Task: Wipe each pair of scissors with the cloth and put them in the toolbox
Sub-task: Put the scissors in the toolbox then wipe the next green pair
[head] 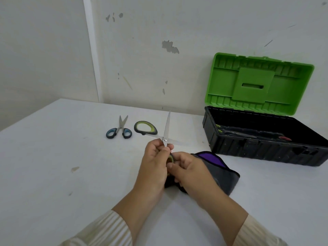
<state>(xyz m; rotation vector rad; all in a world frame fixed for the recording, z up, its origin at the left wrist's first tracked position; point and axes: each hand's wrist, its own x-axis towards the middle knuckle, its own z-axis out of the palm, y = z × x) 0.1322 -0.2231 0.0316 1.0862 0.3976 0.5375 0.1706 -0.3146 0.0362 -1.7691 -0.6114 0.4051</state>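
A pair of green-handled scissors (166, 129) is spread wide open above the table's middle. One blade points up, the other right, and one handle loop sticks out to the upper left. My left hand (153, 166) pinches them just below the pivot. My right hand (190, 170) grips the lower handle loop, which is mostly hidden between my fingers. The dark grey cloth (221, 172) with a purple patch lies bunched under and to the right of my right hand. Blue-handled scissors (119, 130) lie slightly open on the table to the left.
The black toolbox (257, 150) stands at the right against the wall, its green lid (257, 82) raised. Scissors with green and red handles (252, 134) lie inside. The white table (62, 166) meets the wall behind.
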